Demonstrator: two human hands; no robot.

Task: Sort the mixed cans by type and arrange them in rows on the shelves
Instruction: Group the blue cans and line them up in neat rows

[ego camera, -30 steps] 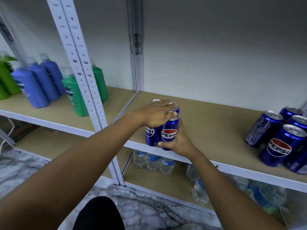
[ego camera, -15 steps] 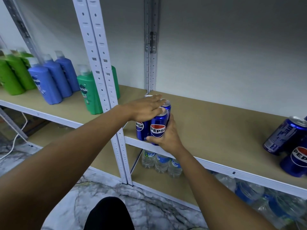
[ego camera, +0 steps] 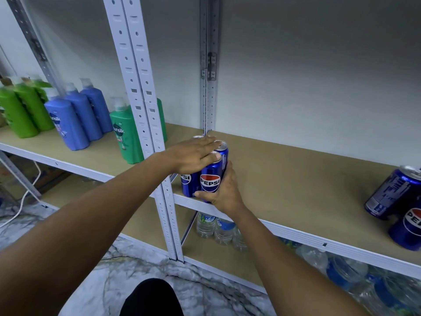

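Squaring a cluster of blue aluminium Pepsi cans (ego camera: 210, 176) at the beige shelf board's (ego camera: 296, 179) front-left corner: left hand (ego camera: 193, 156) flat across the tops, right hand (ego camera: 224, 190) wrapped round the front can. Next, probably fetch the loose blue cans (ego camera: 391, 192) far right.

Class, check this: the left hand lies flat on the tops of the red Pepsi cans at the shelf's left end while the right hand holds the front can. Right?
Wrong colour: the head view shows blue Pepsi cans. The left hand lies flat on their tops, and the right hand holds the front can.
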